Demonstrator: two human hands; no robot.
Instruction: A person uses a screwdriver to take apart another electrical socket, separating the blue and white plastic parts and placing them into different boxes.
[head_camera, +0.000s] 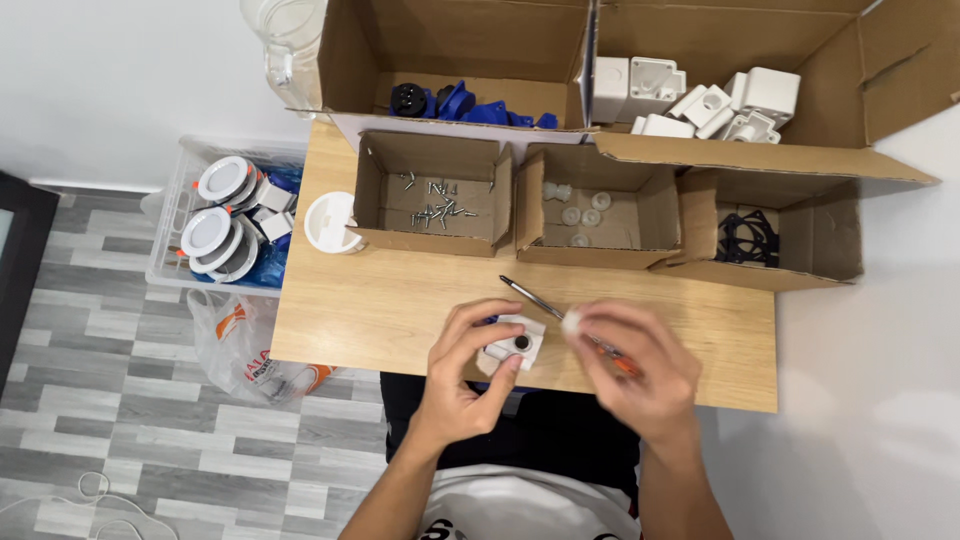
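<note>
Surface (380, 310): pale wood-grain laminate, matt. Small boxes (430, 190): brown corrugated cardboard, rough. Screws (437, 208): bright metal. White housing (515, 342) under the fingers (480, 330): smooth plastic, probably matt. Screwdriver (530, 296): dark metal shaft. Floor (100, 420): grey plank pattern.

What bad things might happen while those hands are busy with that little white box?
The white box sits close to the front edge of the wooden table, held only by the left hand, so it might slip off. The small white cap pinched in the right hand could drop and roll away. The screwdriver lies loose under the right hand and might get knocked to the floor.
</note>
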